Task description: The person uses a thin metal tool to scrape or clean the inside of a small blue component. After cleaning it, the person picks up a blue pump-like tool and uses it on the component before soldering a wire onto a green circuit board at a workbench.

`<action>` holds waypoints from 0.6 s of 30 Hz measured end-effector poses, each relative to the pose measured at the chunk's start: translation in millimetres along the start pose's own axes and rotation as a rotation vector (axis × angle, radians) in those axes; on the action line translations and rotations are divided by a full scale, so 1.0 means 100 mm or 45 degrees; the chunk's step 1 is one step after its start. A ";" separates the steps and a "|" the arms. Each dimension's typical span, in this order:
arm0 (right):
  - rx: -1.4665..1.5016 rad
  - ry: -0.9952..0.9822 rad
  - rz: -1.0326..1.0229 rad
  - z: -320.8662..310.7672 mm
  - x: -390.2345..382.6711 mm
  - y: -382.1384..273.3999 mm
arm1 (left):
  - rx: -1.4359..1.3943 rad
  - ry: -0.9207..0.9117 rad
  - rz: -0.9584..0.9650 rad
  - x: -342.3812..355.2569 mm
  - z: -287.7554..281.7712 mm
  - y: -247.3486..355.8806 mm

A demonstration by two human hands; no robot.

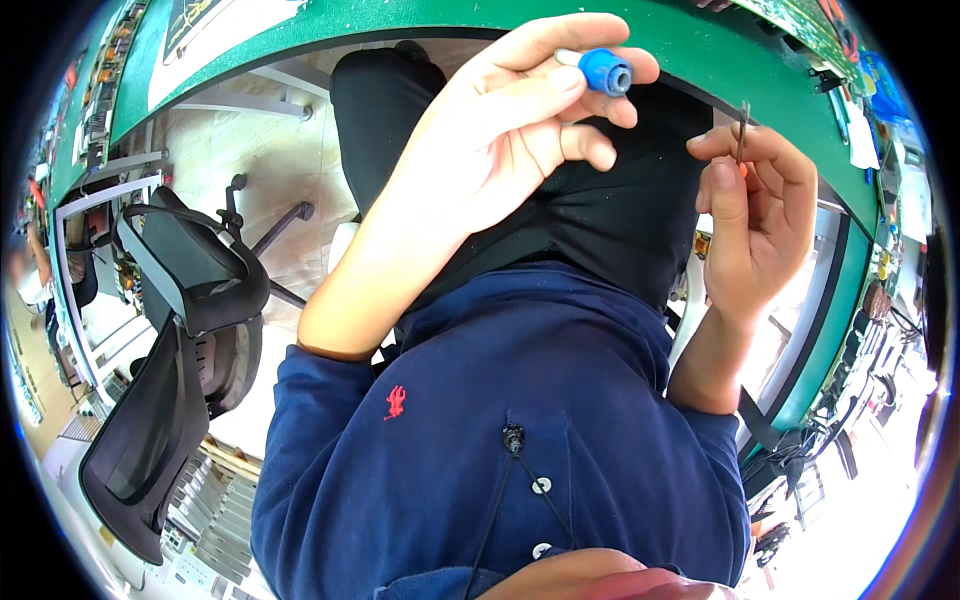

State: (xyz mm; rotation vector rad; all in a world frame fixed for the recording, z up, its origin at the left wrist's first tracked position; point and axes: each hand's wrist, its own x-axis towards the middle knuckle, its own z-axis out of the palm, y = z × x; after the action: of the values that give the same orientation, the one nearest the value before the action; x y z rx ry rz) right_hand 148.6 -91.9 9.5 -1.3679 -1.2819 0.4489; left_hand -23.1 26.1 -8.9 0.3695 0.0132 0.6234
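My left hand (510, 130) is raised near the edge of the green bench (260, 35), pinching a small blue cylindrical fitting (605, 72) with a pale stem on its left and an opening at the other end. To the right, my right hand (755, 210) grips a thin dark metal tool (742, 130) standing upright between the fingers, with a bit of orange at its lower part; its exact kind is unclear. The fitting and the tool are apart, both over my dark-trousered lap.
A black office chair (165, 400) stands at my left, with a metal frame (70, 250) beyond it. Another person (35, 270) is at the far left. The bench's right side holds a blue bag (880, 90), boards and various tools.
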 end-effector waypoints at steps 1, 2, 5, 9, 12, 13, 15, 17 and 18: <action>0.013 0.017 -0.022 0.03 -0.01 -0.02 | 0.007 -0.144 0.007 0.00 -0.12 -0.02; 0.029 0.036 -0.043 0.06 -0.01 -0.05 | 0.016 -0.288 0.013 0.01 -0.19 -0.03; 0.036 0.039 -0.084 0.07 -0.01 -0.05 | -0.026 -0.394 0.003 0.01 -0.27 -0.05; -0.014 0.029 -0.090 0.04 -0.01 -0.01 | -0.016 -0.452 0.044 0.01 -0.24 -0.09; -0.032 0.077 -0.122 0.05 -0.01 0.02 | 0.141 -0.360 0.067 0.01 -0.11 -0.09; -0.031 0.099 -0.100 0.06 -0.03 0.02 | 0.096 -0.335 0.090 -0.01 -0.06 -0.13; -0.017 0.130 -0.047 0.06 -0.02 -0.01 | 0.103 -0.189 0.052 -0.09 0.17 -0.10; -0.034 0.189 -0.099 0.07 -0.01 0.01 | 0.083 -0.072 0.021 -0.16 0.31 -0.10; -0.028 0.196 -0.103 0.05 -0.02 0.02 | -0.009 -0.089 0.022 -0.18 0.29 -0.14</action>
State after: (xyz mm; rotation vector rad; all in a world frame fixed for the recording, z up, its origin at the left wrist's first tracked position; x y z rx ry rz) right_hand 144.8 -90.7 5.2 -1.3374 -1.2137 0.2693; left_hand -26.3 -5.0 11.7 0.3846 -0.0593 0.6273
